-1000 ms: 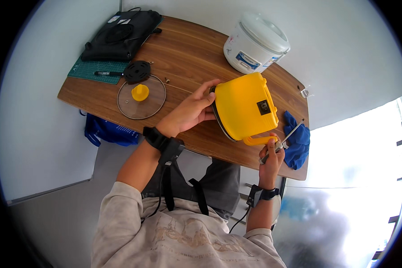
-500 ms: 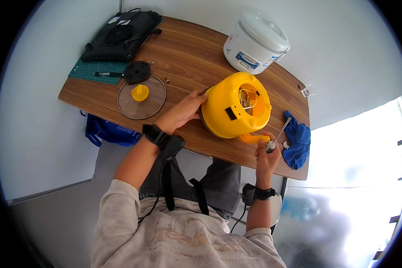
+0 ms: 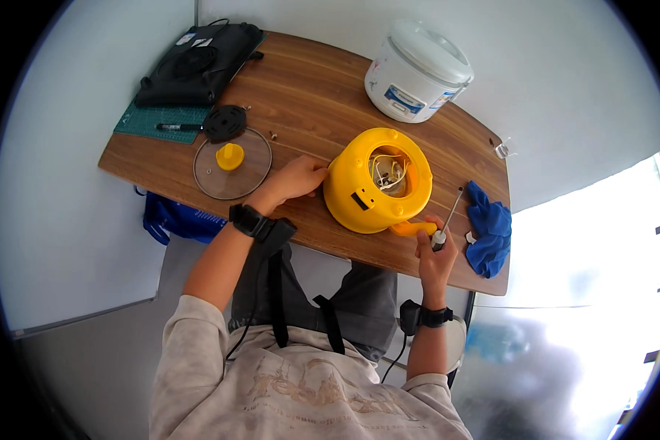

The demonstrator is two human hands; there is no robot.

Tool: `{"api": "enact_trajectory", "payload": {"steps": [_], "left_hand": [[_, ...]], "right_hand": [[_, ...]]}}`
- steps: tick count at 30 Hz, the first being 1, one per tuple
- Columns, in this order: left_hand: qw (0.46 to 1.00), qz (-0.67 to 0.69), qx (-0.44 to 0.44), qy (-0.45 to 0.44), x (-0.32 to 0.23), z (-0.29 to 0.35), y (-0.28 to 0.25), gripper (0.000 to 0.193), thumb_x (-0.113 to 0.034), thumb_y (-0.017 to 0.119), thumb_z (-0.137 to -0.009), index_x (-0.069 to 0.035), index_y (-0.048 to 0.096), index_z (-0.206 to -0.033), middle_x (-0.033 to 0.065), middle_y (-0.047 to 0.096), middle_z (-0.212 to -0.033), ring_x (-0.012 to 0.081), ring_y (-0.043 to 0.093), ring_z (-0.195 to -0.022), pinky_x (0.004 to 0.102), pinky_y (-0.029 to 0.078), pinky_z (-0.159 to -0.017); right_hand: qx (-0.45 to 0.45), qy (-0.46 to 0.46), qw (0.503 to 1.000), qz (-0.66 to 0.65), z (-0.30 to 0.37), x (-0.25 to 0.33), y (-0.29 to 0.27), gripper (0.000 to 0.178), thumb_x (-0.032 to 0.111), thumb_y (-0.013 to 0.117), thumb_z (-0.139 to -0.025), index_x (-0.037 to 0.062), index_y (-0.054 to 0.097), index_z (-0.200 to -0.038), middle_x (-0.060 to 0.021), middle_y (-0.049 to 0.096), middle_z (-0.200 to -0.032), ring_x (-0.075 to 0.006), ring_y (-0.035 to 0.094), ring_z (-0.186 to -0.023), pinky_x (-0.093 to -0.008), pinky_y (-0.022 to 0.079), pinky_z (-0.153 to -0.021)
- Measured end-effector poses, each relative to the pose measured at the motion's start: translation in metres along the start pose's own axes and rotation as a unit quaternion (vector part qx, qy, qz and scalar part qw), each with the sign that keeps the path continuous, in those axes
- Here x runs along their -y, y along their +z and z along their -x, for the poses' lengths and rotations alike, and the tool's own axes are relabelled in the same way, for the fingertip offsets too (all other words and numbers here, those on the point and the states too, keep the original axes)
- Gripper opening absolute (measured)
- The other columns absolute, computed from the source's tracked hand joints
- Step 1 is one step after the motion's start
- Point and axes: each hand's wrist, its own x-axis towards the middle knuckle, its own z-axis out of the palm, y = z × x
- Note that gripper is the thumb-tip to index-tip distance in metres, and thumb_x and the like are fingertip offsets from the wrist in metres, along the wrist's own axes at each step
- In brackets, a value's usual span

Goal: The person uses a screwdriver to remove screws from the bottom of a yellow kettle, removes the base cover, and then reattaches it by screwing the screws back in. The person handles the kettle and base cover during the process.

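Note:
A yellow electric pot stands bottom-up on the table, with white and yellow wires showing through the round opening in its base. My left hand is at the pot's left side, fingers bent against its wall; the fingertips are partly hidden. On the other side my right hand is closed around a screwdriver, its shaft slanting up and away from the pot. That same hand also grips the end of the pot's yellow handle.
Left of the pot lies a glass lid with a yellow knob, beside a black round plate and small screws. A green cutting mat carries a black appliance and a marker. A white rice cooker and blue cloth stand rightward.
The pot has tipped down from its tilt onto the table, its opening now facing more upward. My left hand has loosened and shifted slightly left. The screwdriver stands steeper in my right hand.

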Motion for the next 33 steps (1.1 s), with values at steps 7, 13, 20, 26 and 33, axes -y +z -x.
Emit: {"api": "enact_trajectory", "payload": {"steps": [7,13,20,26,33], "left_hand": [[0.996,-0.090,-0.011,0.024,-0.002,0.000,0.000,0.038,-0.021,0.049,-0.104,0.001,0.065,-0.130,0.0159,0.074,-0.107,0.0207,0.071,-0.080,0.0316,0.058,-0.073],[0.996,-0.064,-0.029,0.045,0.004,0.004,0.001,0.037,-0.018,0.049,-0.103,0.003,0.064,-0.131,0.0161,0.072,-0.100,0.0209,0.071,-0.081,0.0315,0.059,-0.072],[0.985,-0.088,-0.100,0.105,0.016,0.010,0.000,0.035,-0.012,0.049,-0.103,0.003,0.062,-0.132,0.0181,0.072,-0.109,0.0232,0.072,-0.086,0.0320,0.060,-0.076],[0.986,-0.046,-0.118,0.107,0.007,0.027,-0.001,0.038,-0.014,0.053,-0.098,0.001,0.061,-0.132,0.0236,0.070,-0.117,0.0374,0.069,-0.104,0.0413,0.054,-0.091],[0.989,0.007,-0.105,0.105,0.010,0.058,-0.015,0.029,-0.015,0.054,-0.104,-0.004,0.062,-0.130,0.0115,0.070,-0.121,0.0216,0.069,-0.109,0.0303,0.058,-0.085]], "right_hand": [[0.020,0.007,1.000,0.009,-0.006,0.002,-0.005,0.026,0.011,0.072,-0.096,0.0047,0.066,-0.120,0.0047,0.058,-0.078,-0.0028,0.050,-0.061,-0.0187,0.041,-0.055],[0.027,0.010,0.999,0.033,-0.007,0.004,-0.003,0.026,0.010,0.074,-0.093,0.0027,0.068,-0.117,0.0040,0.060,-0.081,-0.0031,0.050,-0.069,-0.0188,0.041,-0.062],[0.071,0.054,0.996,-0.001,0.008,0.015,0.010,0.025,0.007,0.079,-0.088,0.0006,0.070,-0.110,0.0054,0.059,-0.081,-0.0026,0.049,-0.071,-0.0189,0.039,-0.063],[0.073,0.073,0.994,-0.032,0.011,0.018,0.015,0.026,0.004,0.078,-0.087,0.0016,0.070,-0.111,0.0052,0.059,-0.078,-0.0019,0.049,-0.065,-0.0183,0.038,-0.057],[0.071,0.035,0.997,0.003,0.014,0.010,0.016,0.027,0.003,0.078,-0.086,0.0023,0.070,-0.112,0.0046,0.059,-0.075,-0.0021,0.050,-0.060,-0.0177,0.037,-0.052]]}}
